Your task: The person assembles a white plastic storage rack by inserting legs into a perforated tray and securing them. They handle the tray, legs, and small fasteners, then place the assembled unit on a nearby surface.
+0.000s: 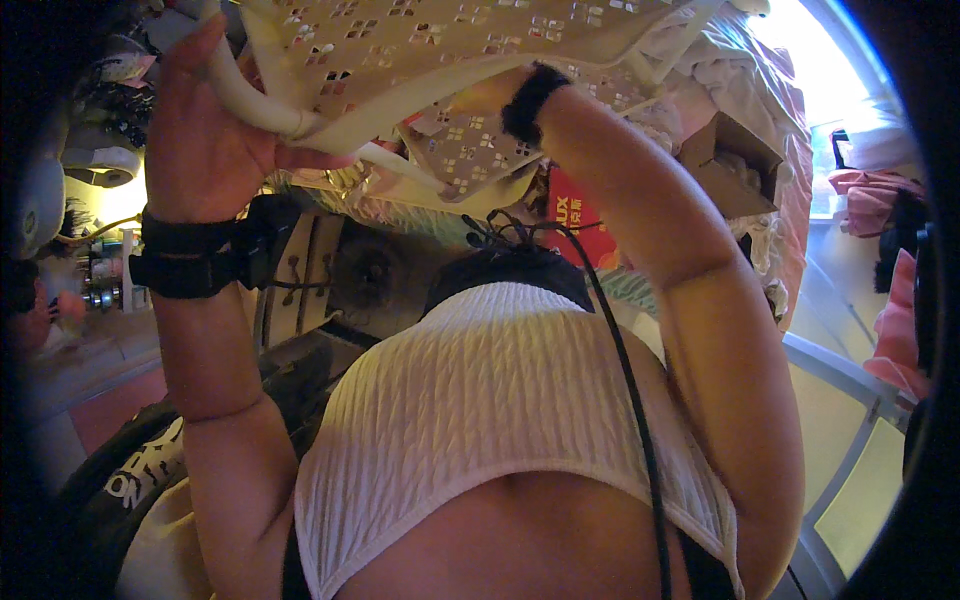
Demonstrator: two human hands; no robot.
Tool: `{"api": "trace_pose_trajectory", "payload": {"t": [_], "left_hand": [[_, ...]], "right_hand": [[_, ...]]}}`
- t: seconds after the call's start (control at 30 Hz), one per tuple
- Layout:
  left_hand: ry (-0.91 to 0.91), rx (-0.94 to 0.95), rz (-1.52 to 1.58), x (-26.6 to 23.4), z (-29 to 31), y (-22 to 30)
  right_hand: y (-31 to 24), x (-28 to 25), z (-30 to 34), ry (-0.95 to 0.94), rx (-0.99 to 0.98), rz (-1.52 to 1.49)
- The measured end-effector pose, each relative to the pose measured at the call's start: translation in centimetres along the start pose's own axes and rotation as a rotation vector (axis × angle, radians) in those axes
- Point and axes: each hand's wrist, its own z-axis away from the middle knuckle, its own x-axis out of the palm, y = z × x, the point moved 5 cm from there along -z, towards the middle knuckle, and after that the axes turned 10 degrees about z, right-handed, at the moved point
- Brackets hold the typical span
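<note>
A pale plastic basket with a pattern of small cut-out holes is held up at the top of the view, tilted. My left hand is closed round its smooth white handle at the left, the thumb lying below the handle. My right hand reaches up to the basket's right part. The white rim and wall cover its fingers, so their grip does not show. Both wrists wear black bands.
A bed with rumpled pink and pale bedding lies ahead and right, holding an open cardboard box and a red printed packet. Drawers stand at left beside a cluttered shelf. A black cable hangs down my front. Pink cloth hangs far right.
</note>
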Motion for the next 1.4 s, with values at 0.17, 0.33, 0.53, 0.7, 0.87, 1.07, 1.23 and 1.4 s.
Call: {"api": "trace_pose_trajectory", "payload": {"t": [0.17,0.33,0.53,0.7,0.87,1.07,1.23,1.4], "left_hand": [[-0.025,-0.017,0.0,0.5,0.0,0.1],[-0.029,-0.018,-0.006,0.1,0.3,0.3],[-0.037,-0.018,-0.027,0.0,0.7,1.1],[-0.061,-0.035,-0.036,0.6,0.6,1.3],[-0.06,-0.04,-0.026,0.5,0.6,1.0],[-0.046,-0.033,-0.015,0.0,0.8,1.0],[-0.014,-0.008,-0.016,-0.8,0.9,1.3],[0.072,0.052,-0.009,-2.2,0.6,1.5]], "right_hand": [[-3.9,4.5,-0.4,-0.133,0.072,0.146],[-0.8,2.5,0.6,-0.488,0.156,-0.174],[1.7,-1.7,1.7,-0.564,0.006,-0.109],[1.4,-0.1,0.1,-0.483,-0.056,0.061],[0.6,1.9,-0.8,-0.5,-0.072,0.123],[-0.1,0.0,-1.0,-0.44,-0.069,0.104],[0.8,-4.4,-0.4,-0.31,-0.005,-0.053],[4.7,-8.2,2.9,-0.337,0.312,-0.655]]}}
